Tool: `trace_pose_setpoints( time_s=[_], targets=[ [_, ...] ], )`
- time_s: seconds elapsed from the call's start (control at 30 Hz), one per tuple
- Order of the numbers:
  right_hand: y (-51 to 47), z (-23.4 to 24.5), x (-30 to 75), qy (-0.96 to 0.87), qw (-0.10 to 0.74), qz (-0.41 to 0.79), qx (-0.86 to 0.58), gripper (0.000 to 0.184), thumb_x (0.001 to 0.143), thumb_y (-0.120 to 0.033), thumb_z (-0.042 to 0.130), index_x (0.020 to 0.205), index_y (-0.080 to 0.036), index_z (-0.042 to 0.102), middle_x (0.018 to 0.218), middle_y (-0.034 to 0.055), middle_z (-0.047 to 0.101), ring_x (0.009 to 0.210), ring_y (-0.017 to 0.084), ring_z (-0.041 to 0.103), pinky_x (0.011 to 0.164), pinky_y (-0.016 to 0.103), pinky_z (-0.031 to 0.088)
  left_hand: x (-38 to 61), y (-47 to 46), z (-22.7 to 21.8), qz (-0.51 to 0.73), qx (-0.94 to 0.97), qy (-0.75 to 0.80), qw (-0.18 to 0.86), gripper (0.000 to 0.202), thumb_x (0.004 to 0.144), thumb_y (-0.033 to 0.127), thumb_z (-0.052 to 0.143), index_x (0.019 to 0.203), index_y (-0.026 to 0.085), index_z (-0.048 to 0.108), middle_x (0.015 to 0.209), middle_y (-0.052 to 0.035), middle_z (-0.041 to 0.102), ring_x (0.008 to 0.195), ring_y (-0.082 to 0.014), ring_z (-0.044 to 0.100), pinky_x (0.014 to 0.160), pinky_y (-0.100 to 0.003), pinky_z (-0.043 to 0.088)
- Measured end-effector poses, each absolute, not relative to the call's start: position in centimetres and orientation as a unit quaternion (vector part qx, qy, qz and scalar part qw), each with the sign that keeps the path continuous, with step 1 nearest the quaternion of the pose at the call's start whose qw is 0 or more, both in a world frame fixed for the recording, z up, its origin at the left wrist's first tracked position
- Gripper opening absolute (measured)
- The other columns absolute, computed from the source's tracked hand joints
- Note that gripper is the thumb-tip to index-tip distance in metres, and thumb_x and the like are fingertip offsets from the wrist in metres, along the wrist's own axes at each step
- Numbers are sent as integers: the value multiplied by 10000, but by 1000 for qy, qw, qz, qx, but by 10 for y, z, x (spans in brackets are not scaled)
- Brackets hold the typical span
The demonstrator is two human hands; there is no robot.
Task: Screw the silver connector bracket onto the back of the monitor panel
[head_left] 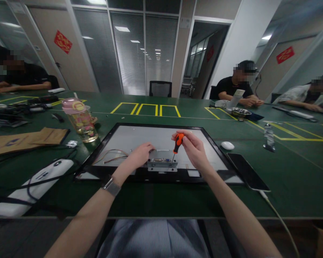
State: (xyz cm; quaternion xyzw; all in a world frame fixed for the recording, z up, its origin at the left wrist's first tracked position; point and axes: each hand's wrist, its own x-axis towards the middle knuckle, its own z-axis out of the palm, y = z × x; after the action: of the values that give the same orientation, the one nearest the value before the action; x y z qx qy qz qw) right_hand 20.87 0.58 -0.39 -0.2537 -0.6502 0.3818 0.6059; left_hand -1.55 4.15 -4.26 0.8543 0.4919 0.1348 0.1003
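A flat monitor panel [129, 138] lies back side up on the green table, with a small metal connector bracket [162, 165] near its front edge. My right hand [195, 148] is closed round a screwdriver [178, 141] with an orange and black handle, held upright with its tip down at the right end of the bracket. My left hand [140, 154] rests with curled fingers on the panel, touching the bracket's left end. Thin coloured wires [110, 156] run across the panel to the left.
A black phone [247, 171] on a white cable lies right of the panel, a white mouse [227, 145] behind it. A pink-lidded bottle [81, 120], brown paper bags [27, 139] and a white device [34, 186] with black cords sit at the left. Three people sit around the table.
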Motion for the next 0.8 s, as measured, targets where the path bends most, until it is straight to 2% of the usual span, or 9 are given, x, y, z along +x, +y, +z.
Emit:
trace_pose_setpoints(
  time_s=[0.13,0.2,0.27,0.4,0.5,0.63,0.8],
  targets=[
    [4,-2,208,-635,641,323,-284,151,769,-239,695,914,-266,662,879,2,611,818,154,587,780,328,507,-16,41,-42,135,857,487,98,377,829,19,359,1070,142,620,1120,-91,604,1067,-176,557,975,-274,413],
    [3,-1,208,-629,655,294,-297,119,756,-237,705,865,-259,663,858,0,587,803,152,569,753,315,499,-16,41,-43,136,856,488,101,383,829,18,356,1076,149,617,1131,-85,602,1079,-173,551,986,-273,406],
    [4,-2,209,-629,656,284,-305,77,799,-268,666,876,-260,670,866,8,590,815,157,574,752,319,495,-16,41,-43,136,854,492,104,389,833,22,351,1085,158,614,1148,-80,599,1086,-173,548,987,-275,405],
    [5,-4,209,-637,635,333,-285,188,907,-337,523,1027,-277,655,878,22,648,856,176,624,820,366,502,-16,42,-43,136,853,494,102,394,837,24,347,1096,152,614,1152,-83,600,1080,-174,553,976,-272,410],
    [5,-3,207,-634,621,385,-254,214,924,-366,483,1044,-271,634,884,26,668,889,194,649,875,408,499,-16,42,-43,131,854,494,97,401,830,13,354,1103,148,615,1159,-89,599,1078,-172,554,979,-273,408],
    [4,-2,206,-630,616,402,-249,200,901,-373,522,1019,-260,637,898,31,666,894,201,647,879,417,503,-15,41,-43,128,848,503,106,394,843,26,351,1100,161,617,1173,-81,598,1086,-170,549,983,-273,407],
    [4,-2,207,-623,648,323,-296,136,767,-267,702,895,-270,656,863,-2,600,811,156,589,769,320,501,-16,41,-42,133,855,491,102,395,830,21,346,1084,153,618,1143,-79,603,1076,-171,550,972,-265,415]
  ],
)
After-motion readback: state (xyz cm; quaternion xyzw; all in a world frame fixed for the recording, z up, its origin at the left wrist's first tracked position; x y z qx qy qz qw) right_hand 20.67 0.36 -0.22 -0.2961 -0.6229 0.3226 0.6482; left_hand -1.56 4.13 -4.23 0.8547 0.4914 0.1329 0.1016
